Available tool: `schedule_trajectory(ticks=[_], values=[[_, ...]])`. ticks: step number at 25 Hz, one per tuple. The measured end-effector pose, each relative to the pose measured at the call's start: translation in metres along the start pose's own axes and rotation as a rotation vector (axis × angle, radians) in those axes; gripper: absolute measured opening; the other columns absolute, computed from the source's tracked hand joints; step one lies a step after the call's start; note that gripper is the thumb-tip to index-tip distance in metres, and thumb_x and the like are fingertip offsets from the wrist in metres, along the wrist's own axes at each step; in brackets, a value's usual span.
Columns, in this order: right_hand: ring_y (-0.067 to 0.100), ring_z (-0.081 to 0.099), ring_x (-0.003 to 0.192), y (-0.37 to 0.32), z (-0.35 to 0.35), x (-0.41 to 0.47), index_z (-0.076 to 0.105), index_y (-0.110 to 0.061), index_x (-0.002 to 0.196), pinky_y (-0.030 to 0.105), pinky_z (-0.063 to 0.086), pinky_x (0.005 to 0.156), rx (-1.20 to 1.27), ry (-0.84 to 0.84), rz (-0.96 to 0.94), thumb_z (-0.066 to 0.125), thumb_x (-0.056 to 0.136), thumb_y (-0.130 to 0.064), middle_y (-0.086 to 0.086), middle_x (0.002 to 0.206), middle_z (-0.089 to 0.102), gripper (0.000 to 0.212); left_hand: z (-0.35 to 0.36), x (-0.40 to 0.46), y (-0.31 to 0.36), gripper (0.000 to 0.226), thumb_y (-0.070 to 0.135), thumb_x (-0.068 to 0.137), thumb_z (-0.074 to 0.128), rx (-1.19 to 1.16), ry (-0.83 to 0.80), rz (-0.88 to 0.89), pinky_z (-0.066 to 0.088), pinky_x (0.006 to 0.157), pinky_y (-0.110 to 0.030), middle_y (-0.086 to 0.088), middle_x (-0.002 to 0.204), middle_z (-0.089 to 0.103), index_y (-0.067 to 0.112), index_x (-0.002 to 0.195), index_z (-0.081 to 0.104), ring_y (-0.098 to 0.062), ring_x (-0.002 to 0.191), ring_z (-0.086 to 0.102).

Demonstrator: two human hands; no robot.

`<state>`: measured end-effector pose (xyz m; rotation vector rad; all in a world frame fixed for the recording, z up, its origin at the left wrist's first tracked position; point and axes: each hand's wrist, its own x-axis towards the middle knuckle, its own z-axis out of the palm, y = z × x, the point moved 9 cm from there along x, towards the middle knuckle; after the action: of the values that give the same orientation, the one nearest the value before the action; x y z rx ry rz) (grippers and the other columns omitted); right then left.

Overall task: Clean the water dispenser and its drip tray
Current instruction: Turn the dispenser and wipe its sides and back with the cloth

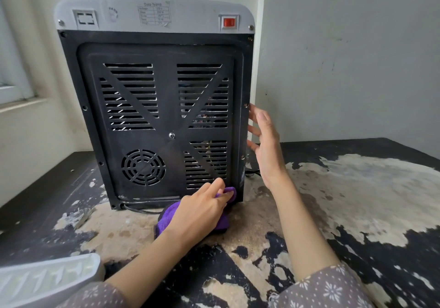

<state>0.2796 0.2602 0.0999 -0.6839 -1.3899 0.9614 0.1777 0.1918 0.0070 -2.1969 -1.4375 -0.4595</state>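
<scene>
Your left hand (202, 209) pinches the purple cloth (225, 219) at the dispenser's (154, 107) rear corner, right hand (264, 141) spread steadying it; the drip tray (47, 276) looks still undone.

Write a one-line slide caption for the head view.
Left hand wipes dispenser's black back panel with purple cloth; right hand steadies its side.

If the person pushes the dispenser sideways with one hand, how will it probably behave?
The dispenser is a tall, stiff box on a flat base, so it would probably slide, not roll. No bottle shows on top, so it may be fairly light. The right hand is high on its side edge; a push there might tip it on the rough table.
</scene>
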Motion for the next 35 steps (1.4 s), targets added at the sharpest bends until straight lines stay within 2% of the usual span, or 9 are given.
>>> schedule_trajectory(ticks=[3, 8, 12, 16, 19, 22, 24, 29, 35], values=[[0.008, 0.048, 0.121, 0.001, 0.000, 0.000, 0.052, -0.044, 0.109, 0.032, 0.042, 0.096, -0.004, -0.006, -0.001, 0.032, 0.083, -0.054, -0.011, 0.129, 0.051, 0.034, 0.004, -0.010, -0.014, 0.018, 0.035, 0.073, 0.074, -0.028, -0.034, -0.070, 0.023, 0.026, -0.021, 0.006, 0.085, 0.039, 0.023, 0.073, 0.060, -0.012, 0.066, 0.053], [0.009, 0.047, 0.122, 0.002, 0.001, 0.001, 0.051, -0.045, 0.108, 0.035, 0.040, 0.098, -0.015, 0.004, -0.011, 0.032, 0.083, -0.053, -0.011, 0.129, 0.051, 0.032, -0.003, -0.002, -0.006, 0.028, 0.035, 0.090, 0.035, -0.029, 0.000, -0.004, 0.032, 0.025, -0.024, 0.006, 0.090, 0.042, 0.023, 0.089, 0.060, -0.012, 0.070, 0.052], [0.011, 0.046, 0.123, 0.001, 0.000, 0.001, 0.049, -0.044, 0.111, 0.037, 0.041, 0.100, -0.033, 0.002, -0.011, 0.032, 0.082, -0.053, -0.005, 0.136, 0.048, 0.034, 0.001, 0.000, -0.001, 0.012, 0.029, 0.087, 0.059, -0.062, -0.021, 0.004, 0.033, 0.026, -0.024, 0.006, 0.090, 0.038, 0.024, 0.097, 0.061, -0.013, 0.070, 0.050], [0.010, 0.047, 0.121, 0.003, 0.000, 0.001, 0.050, -0.044, 0.111, 0.038, 0.041, 0.101, -0.028, -0.008, -0.006, 0.033, 0.083, -0.054, -0.007, 0.133, 0.050, 0.034, 0.008, -0.006, -0.008, 0.015, 0.029, 0.096, 0.044, -0.122, -0.111, -0.150, 0.043, 0.045, -0.030, 0.004, 0.104, 0.037, 0.024, 0.103, 0.056, -0.015, 0.095, 0.049], [0.010, 0.047, 0.122, 0.002, 0.000, 0.002, 0.051, -0.045, 0.109, 0.041, 0.040, 0.103, -0.033, -0.006, -0.011, 0.033, 0.083, -0.054, -0.007, 0.133, 0.050, 0.033, -0.003, -0.002, -0.005, 0.020, 0.029, 0.096, 0.040, -0.158, -0.047, -0.098, 0.049, 0.043, -0.035, 0.005, 0.098, 0.036, 0.019, 0.096, 0.056, -0.018, 0.087, 0.054], [0.009, 0.047, 0.122, 0.001, 0.000, 0.001, 0.050, -0.046, 0.108, 0.042, 0.040, 0.104, -0.040, 0.002, -0.011, 0.032, 0.083, -0.053, -0.008, 0.133, 0.049, 0.032, 0.009, 0.004, 0.003, 0.029, 0.032, 0.102, 0.031, -0.175, -0.184, -0.071, 0.052, 0.066, -0.040, 0.002, 0.112, 0.034, 0.019, 0.124, 0.047, -0.017, 0.103, 0.044], [0.009, 0.046, 0.121, 0.001, 0.001, 0.001, 0.049, -0.045, 0.108, 0.041, 0.040, 0.104, -0.046, 0.003, -0.011, 0.032, 0.082, -0.053, -0.008, 0.133, 0.048, 0.032, 0.009, 0.005, 0.005, 0.033, 0.028, 0.103, 0.032, -0.152, -0.176, -0.116, 0.052, 0.066, -0.041, 0.002, 0.114, 0.031, 0.021, 0.133, 0.042, -0.017, 0.104, 0.042], [0.010, 0.047, 0.122, 0.001, 0.000, 0.001, 0.049, -0.044, 0.109, 0.044, 0.039, 0.105, -0.053, -0.004, -0.008, 0.032, 0.082, -0.053, -0.007, 0.133, 0.049, 0.033, 0.016, 0.001, -0.002, 0.027, 0.028, 0.102, 0.033, -0.114, -0.251, -0.215, 0.051, 0.068, -0.038, 0.003, 0.115, 0.033, 0.018, 0.117, 0.052, -0.016, 0.102, 0.044], [0.009, 0.047, 0.120, -0.001, 0.002, -0.001, 0.050, -0.044, 0.108, 0.042, 0.038, 0.103, -0.049, -0.001, -0.020, 0.031, 0.083, -0.053, -0.007, 0.130, 0.050, 0.032, -0.052, 0.009, -0.008, 0.030, 0.030, 0.097, 0.041, -0.350, 0.425, -0.003, 0.051, 0.053, -0.031, 0.004, 0.105, 0.041, 0.023, 0.123, 0.051, -0.015, 0.084, 0.051]])
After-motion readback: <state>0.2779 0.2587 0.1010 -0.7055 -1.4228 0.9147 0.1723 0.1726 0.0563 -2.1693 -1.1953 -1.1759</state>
